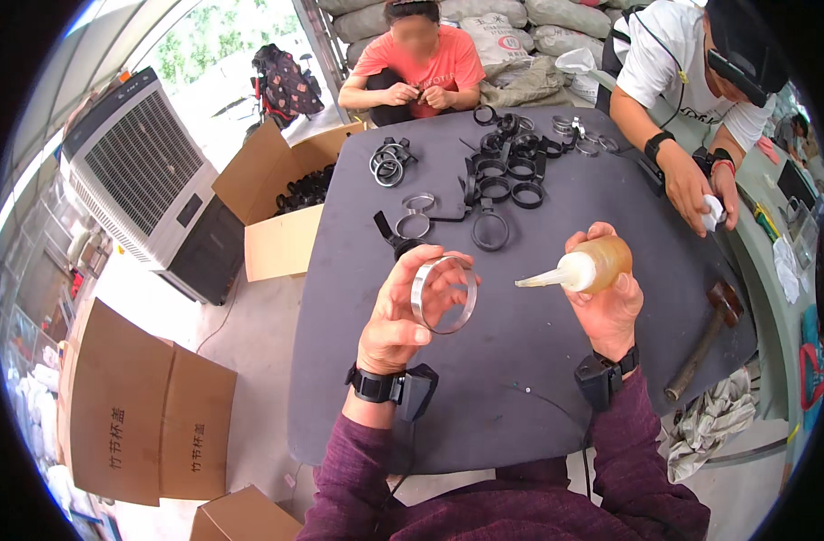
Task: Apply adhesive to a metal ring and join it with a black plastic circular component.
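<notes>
A shiny metal ring (pixel 418 301) is upright in my left hand (pixel 392 320), the fingers curled behind it and the thumb at its lower edge. My right hand (pixel 608 311) is wrapped round a squeeze bottle (pixel 608 262) of amber liquid. The bottle lies tilted on its side, its pale nozzle (pixel 543 279) pointing left toward the ring, with a gap between them. Beyond my hands, several black rings (pixel 494 187) with handles lie heaped on the dark grey table (pixel 511 361). Two metal rings (pixel 413 224) lie just past my left hand.
A wooden-handled hammer (pixel 703 338) lies at the table's right edge. An open cardboard box (pixel 281 245) of black parts stands to the left, near an air cooler (pixel 146 171). One person (pixel 421 68) sits across the table; another person (pixel 691 99) handles something white at the right.
</notes>
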Demonstrator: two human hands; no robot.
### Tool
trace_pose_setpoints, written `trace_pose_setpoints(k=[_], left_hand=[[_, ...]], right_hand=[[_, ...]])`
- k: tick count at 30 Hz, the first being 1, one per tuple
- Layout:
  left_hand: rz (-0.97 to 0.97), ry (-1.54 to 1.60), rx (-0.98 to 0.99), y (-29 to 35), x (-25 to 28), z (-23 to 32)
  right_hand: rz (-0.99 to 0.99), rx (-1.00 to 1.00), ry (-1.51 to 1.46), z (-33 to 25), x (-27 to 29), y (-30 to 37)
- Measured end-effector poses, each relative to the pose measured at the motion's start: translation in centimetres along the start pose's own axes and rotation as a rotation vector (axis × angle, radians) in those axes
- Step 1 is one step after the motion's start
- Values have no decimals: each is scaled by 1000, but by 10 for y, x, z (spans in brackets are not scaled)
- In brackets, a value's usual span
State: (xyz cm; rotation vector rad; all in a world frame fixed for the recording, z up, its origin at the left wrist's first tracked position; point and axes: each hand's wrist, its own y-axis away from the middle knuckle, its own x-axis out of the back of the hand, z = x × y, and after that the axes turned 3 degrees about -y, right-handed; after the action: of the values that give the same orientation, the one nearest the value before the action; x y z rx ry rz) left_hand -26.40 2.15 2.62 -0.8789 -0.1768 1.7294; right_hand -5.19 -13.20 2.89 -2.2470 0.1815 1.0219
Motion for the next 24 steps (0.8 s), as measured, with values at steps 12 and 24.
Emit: trace_pose_setpoints(k=[12, 24], left_hand=[[165, 167, -1, -4, -1, -9], [277, 81, 32, 1, 5, -7]], right_hand=[[81, 18, 45, 3, 0, 4], [123, 54, 182, 9, -1, 2]])
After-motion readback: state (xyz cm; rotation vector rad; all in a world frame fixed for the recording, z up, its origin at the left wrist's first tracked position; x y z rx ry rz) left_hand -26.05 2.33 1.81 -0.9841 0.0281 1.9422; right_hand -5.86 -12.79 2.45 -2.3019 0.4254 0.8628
